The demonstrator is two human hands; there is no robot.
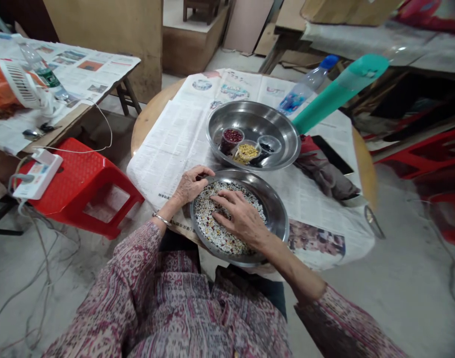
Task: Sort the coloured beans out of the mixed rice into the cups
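A steel bowl [278, 209] near my lap holds a mix of white grains with red, yellow and dark beans [216, 226]. Reaching into it, my right hand [240, 216] has its fingers spread and their tips on the mix. My left hand [192, 185] is at the bowl's upper left rim, thumb and fingers apart. Just beyond stands a second steel bowl [253, 112]. Inside it are a clear cup of red beans [232, 136], a tipped cup of yellow beans [247, 150] and a cup with dark beans [267, 145].
Newspaper [164, 136] covers the round table [153, 110]. To the right are a blue-capped bottle [302, 89], a long green object [339, 94] and a folded grey-brown cloth [330, 171]. On the left, a red stool [86, 191] bears a power strip [39, 174] with trailing cords.
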